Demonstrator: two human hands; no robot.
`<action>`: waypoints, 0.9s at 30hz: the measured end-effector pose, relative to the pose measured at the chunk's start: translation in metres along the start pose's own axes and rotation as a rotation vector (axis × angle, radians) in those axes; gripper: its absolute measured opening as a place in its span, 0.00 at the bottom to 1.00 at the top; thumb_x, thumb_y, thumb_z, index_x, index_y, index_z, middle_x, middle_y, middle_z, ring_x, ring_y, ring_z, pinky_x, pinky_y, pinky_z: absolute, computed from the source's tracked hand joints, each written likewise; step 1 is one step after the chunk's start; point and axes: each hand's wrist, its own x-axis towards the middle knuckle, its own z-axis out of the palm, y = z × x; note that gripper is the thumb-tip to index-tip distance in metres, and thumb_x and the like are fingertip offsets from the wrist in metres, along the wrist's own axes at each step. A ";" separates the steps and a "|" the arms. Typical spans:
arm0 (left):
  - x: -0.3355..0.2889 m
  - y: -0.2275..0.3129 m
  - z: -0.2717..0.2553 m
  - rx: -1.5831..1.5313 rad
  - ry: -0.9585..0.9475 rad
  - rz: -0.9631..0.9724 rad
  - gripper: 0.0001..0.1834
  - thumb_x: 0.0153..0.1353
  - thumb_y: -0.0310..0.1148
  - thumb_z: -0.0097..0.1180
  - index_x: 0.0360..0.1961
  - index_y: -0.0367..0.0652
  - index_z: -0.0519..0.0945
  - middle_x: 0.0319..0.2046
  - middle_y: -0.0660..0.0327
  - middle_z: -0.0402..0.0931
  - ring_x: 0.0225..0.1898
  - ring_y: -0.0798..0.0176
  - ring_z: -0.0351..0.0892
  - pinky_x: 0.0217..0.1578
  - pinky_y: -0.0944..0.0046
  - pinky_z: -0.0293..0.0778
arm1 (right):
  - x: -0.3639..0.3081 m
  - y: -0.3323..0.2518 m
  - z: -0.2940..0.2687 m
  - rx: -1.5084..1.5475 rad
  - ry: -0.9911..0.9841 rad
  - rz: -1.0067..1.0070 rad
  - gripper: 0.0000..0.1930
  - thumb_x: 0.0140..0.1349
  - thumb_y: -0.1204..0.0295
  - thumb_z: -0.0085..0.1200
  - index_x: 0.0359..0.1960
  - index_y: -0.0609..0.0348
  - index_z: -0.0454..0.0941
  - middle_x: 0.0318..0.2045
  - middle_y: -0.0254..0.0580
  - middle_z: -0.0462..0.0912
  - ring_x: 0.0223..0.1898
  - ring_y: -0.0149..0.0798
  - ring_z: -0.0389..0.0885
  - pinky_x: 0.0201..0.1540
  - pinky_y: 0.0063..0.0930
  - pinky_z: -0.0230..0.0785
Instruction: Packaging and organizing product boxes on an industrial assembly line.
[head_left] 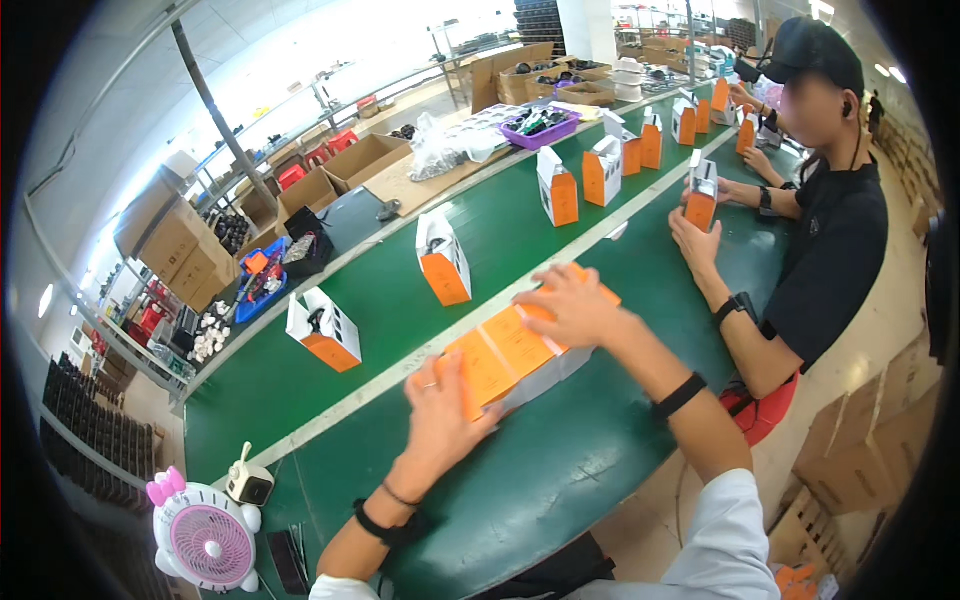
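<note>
Centre of frame: flat-lying orange-and-white cardboard box on green desk. Left hand & right hand pressed flat on it, fingers spread, not clamped. Box looks unfinished; standing orange-and-white boxes upper frame look done.

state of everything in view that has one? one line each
left hand: flat on orange box, open
right hand: flat on orange box, open
orange box: lying flat on green belt, closed
upright boxes: standing along the belt
co-worker's box: upright, held in both hands
pink fan: cannot tell if running
</note>
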 end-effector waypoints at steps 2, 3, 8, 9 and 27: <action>0.029 0.050 0.032 -0.041 0.031 0.023 0.53 0.55 0.55 0.72 0.73 0.35 0.61 0.67 0.30 0.58 0.66 0.26 0.59 0.66 0.34 0.62 | -0.021 0.066 -0.011 -0.144 0.176 -0.045 0.30 0.71 0.39 0.46 0.70 0.33 0.73 0.73 0.51 0.68 0.75 0.59 0.59 0.68 0.81 0.48; 0.046 0.064 0.049 -0.026 0.032 0.016 0.54 0.55 0.57 0.71 0.73 0.35 0.62 0.68 0.28 0.57 0.66 0.25 0.58 0.67 0.34 0.60 | -0.029 0.078 -0.023 -0.261 0.275 -0.012 0.30 0.72 0.44 0.51 0.71 0.38 0.72 0.72 0.52 0.69 0.74 0.58 0.62 0.70 0.72 0.52; 0.107 0.110 0.088 -0.154 0.031 -0.065 0.56 0.56 0.59 0.70 0.74 0.33 0.61 0.71 0.24 0.53 0.70 0.23 0.55 0.70 0.31 0.53 | -0.105 0.030 -0.065 -0.029 0.677 0.041 0.29 0.71 0.59 0.57 0.70 0.59 0.69 0.69 0.56 0.71 0.70 0.59 0.67 0.73 0.53 0.57; 0.110 0.115 0.092 -0.190 0.086 -0.064 0.57 0.56 0.58 0.71 0.74 0.30 0.59 0.71 0.24 0.53 0.71 0.24 0.53 0.72 0.32 0.51 | -0.135 0.012 -0.062 0.088 0.734 0.046 0.29 0.72 0.60 0.57 0.69 0.62 0.69 0.68 0.56 0.72 0.70 0.60 0.68 0.73 0.51 0.57; 0.081 0.055 0.174 -0.025 0.199 0.268 0.34 0.69 0.47 0.57 0.57 0.18 0.72 0.53 0.30 0.77 0.57 0.31 0.77 0.60 0.41 0.72 | -0.722 -0.254 0.227 0.462 1.098 1.661 0.33 0.70 0.62 0.60 0.69 0.67 0.60 0.50 0.58 0.83 0.52 0.47 0.86 0.53 0.41 0.78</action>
